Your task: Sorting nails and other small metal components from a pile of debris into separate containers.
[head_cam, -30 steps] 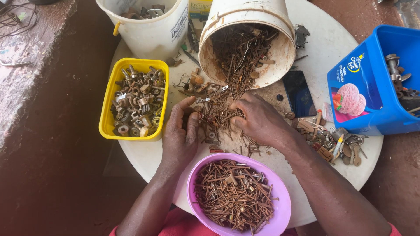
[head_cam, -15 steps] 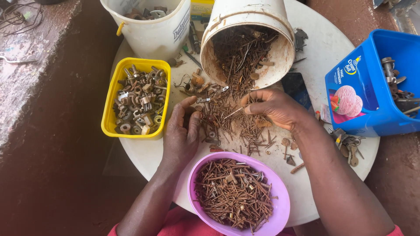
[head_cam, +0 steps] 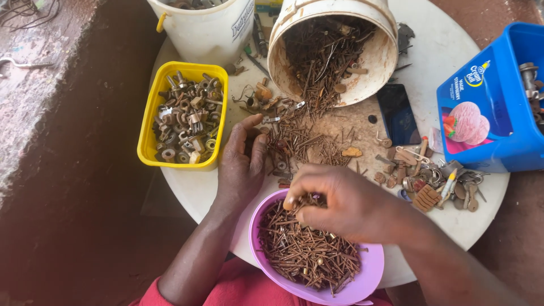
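A white bucket [head_cam: 371,62] lies tipped on its side on the round white table [head_cam: 447,51], spilling rusty nails [head_cam: 300,141] onto the tabletop. My right hand [head_cam: 340,198] hovers over the purple bowl [head_cam: 371,266] of rusty nails at the table's near edge, fingers pinched on a few nails. My left hand [head_cam: 241,164] rests flat on the table beside the loose pile, fingers touching the nails.
A yellow tub [head_cam: 150,122] of nuts and washers sits at the left. A white bucket [head_cam: 209,28] stands behind it. A blue tub [head_cam: 498,130] with metal parts is at the right, a dark phone [head_cam: 396,113] and mixed scrap [head_cam: 430,181] nearby.
My right hand has moved from the loose pile back toward me and now sits over the purple bowl with nails in its fingers. The left hand has stayed by the pile.
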